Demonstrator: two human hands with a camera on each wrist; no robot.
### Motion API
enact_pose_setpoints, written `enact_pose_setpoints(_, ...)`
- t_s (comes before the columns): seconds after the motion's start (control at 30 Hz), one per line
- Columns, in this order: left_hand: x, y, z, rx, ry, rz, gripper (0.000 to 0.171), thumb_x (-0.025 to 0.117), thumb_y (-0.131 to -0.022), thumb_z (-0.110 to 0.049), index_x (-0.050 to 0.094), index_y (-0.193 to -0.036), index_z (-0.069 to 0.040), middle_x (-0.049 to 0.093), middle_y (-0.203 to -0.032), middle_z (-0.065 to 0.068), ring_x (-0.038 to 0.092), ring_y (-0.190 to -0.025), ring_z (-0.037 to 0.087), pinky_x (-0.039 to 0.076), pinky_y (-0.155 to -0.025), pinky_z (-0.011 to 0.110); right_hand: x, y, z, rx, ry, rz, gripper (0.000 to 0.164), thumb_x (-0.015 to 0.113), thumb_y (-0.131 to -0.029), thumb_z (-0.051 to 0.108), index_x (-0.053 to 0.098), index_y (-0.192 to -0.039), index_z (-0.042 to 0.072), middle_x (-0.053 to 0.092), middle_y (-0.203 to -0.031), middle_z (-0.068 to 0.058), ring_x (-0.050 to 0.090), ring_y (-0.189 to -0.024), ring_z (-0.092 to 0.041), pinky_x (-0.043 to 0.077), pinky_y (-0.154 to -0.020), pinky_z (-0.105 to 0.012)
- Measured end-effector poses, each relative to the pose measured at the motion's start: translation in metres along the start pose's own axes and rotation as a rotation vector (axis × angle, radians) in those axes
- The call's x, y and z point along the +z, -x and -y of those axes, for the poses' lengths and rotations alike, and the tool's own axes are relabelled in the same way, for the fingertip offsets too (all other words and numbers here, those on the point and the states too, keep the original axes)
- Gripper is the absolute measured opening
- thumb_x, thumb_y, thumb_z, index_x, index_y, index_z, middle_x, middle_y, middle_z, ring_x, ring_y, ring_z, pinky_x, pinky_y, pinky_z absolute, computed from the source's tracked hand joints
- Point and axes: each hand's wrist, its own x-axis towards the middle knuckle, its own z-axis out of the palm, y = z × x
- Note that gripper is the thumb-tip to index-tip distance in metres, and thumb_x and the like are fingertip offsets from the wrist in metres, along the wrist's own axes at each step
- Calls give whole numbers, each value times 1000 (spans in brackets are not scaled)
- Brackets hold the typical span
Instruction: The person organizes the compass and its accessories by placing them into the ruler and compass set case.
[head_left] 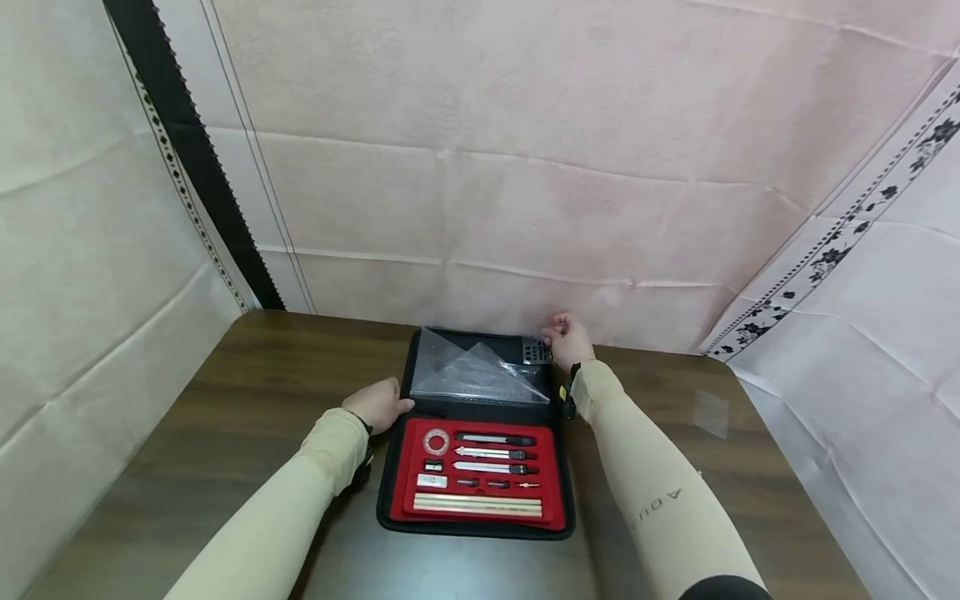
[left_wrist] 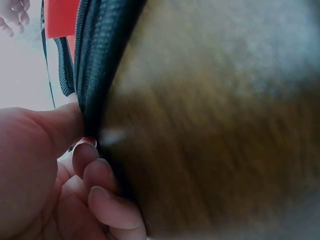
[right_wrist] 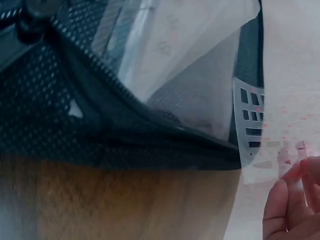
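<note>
A black zippered case (head_left: 480, 408) lies unfolded on the brown table. Its near half holds a red tray (head_left: 553, 492) of drawing tools; clear triangles (head_left: 457, 371) lie in the far half. My left hand (head_left: 378, 404) grips the case's left edge near the fold, thumb above and fingers beneath in the left wrist view. At the far right corner, my right hand (head_left: 570, 342) pinches the outer end of a clear stencil template (right_wrist: 248, 117). That template overlaps the case's far half, and its cut-outs show dark against the case.
Gold pencils (head_left: 477, 505), an eraser (head_left: 432, 481), a round white ring (head_left: 437, 442) and several compass tools (head_left: 495, 468) sit in the tray. A clear plastic piece (head_left: 711, 414) lies on the table at right. Pale cloth (head_left: 525, 208) hangs behind the table.
</note>
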Motion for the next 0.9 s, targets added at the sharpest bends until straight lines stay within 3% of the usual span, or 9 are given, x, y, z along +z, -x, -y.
enact_pose_setpoints(0.27, -3, 1, -1, 3, -6, 3, 37, 59, -97, -33, 57, -110, 2, 60, -87, 9, 60, -89, 25, 48, -81, 44, 9, -1, -2, -17, 98, 80, 33, 47, -97, -5, 48, -130, 0, 58, -117, -22, 59, -101, -31, 47, -79, -36)
enact_pose_setpoints(0.47, -2, -3, 1, -3, 5, 19, 34, 60, -96, -32, 57, -106, 0, 57, -84, 7, 57, -83, 22, 48, -78, 42, 22, -8, -9, -45, 169, 157, 42, 42, -95, -9, 52, -134, 5, 59, -120, -13, 59, -94, -22, 48, -74, -30)
enact_pose_setpoints(0.63, 1, -8, 5, -15, 17, 30, 29, 61, -96, -31, 56, -99, -3, 56, -80, 7, 55, -79, 22, 46, -73, 39, 31, -4, -2, -76, 406, 205, 48, 39, -94, -5, 56, -136, 13, 63, -112, -11, 56, -89, -23, 43, -75, -35)
enact_pose_setpoints(0.77, 3, -11, 7, -20, 28, 34, 28, 62, -95, -32, 55, -93, -5, 55, -77, 7, 54, -74, 21, 44, -68, 36, 37, 1, 2, -114, 617, 210, 43, 42, -97, 2, 58, -133, 18, 62, -118, -7, 56, -106, -26, 39, -90, -45)
enact_pose_setpoints(0.9, 4, -12, 9, -25, 38, 27, 27, 62, -95, -32, 54, -88, -7, 54, -74, 7, 53, -71, 21, 42, -64, 34, 41, 4, 4, -153, 652, 181, 28, 45, -98, 6, 62, -119, 14, 64, -113, -7, 58, -107, -28, 36, -93, -50)
